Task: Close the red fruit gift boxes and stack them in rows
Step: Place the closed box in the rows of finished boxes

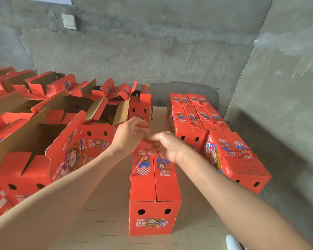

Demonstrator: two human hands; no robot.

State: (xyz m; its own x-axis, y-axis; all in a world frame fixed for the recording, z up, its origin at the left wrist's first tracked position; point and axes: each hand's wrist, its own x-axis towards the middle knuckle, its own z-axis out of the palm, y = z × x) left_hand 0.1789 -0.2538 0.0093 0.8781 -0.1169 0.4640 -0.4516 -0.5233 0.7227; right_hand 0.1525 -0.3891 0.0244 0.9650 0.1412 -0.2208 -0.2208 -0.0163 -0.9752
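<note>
You are tying off the cord handle on a box that is already closed.
Open red cardboard boxes (61, 141) crowd your left; closed, stacked red boxes (197, 121) stand on your right. Between them, on the pale wooden board (105, 204), lies the closed red cardboard gift box (152, 188). Your left hand (130, 136) and right hand (168, 147) pinch its red twisted cord (136, 166) at the far end. Next, probably, lift it by the cord onto the right-hand rows.

A closed box (153, 192) stands at lower centre on the surface (107, 204), open boxes (43, 141) at left, stacked closed boxes (206, 127) at right.
</note>
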